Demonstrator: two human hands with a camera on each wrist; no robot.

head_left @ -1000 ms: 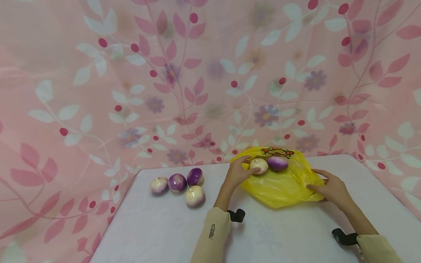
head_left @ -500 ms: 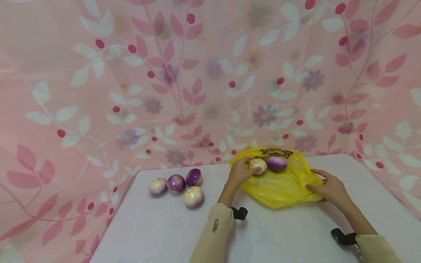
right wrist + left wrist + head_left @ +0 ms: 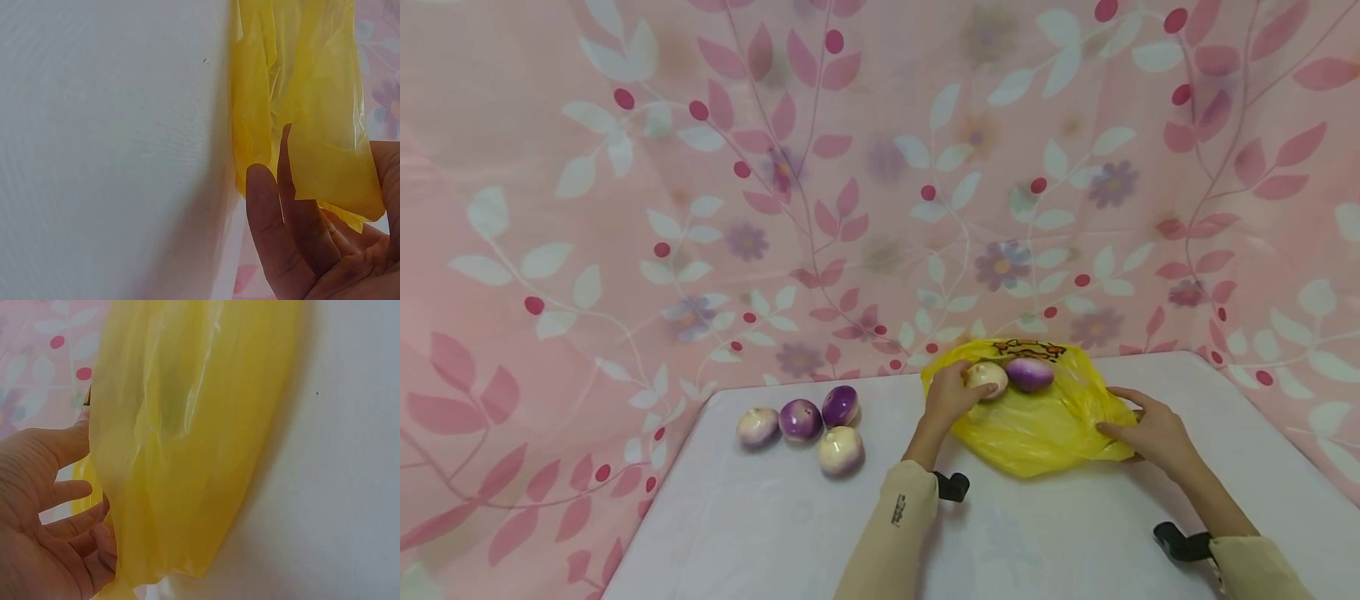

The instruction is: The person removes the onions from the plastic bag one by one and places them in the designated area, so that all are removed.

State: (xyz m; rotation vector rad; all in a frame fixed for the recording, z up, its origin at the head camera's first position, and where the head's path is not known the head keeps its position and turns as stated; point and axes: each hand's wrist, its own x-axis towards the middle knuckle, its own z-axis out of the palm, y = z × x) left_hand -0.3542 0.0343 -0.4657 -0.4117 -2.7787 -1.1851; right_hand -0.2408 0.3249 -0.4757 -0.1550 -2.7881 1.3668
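A yellow plastic bag point(image 3: 1033, 442) lies on the table with its mouth spread, and an orange print shows at its back edge. My left hand point(image 3: 946, 400) grips a whitish turnip point(image 3: 987, 380) at the bag's left side, thumb over its front. A purple turnip point(image 3: 1030, 375) sits against it on the right, on the yellow film. At the opposite side my right hand point(image 3: 1157, 429) holds the bag's edge between thumb and fingers. In the right wrist view, film passes between thumb and fingers of the right hand point(image 3: 331, 262). Film hides the turnip in the left wrist view.
On the table's left part, several turnips stand close together: a pale one point(image 3: 757, 427), two purple ones and a whitish one point(image 3: 841, 451). The white table point(image 3: 760, 533) ends at a pink floral curtain point(image 3: 880, 183) behind. A black strap mount point(image 3: 951, 487) sits on the left wrist.
My left forearm has shifted slightly right while the hand stays on the whitish turnip. The right hand keeps its hold on the bag, and the turnips on the left are unmoved.
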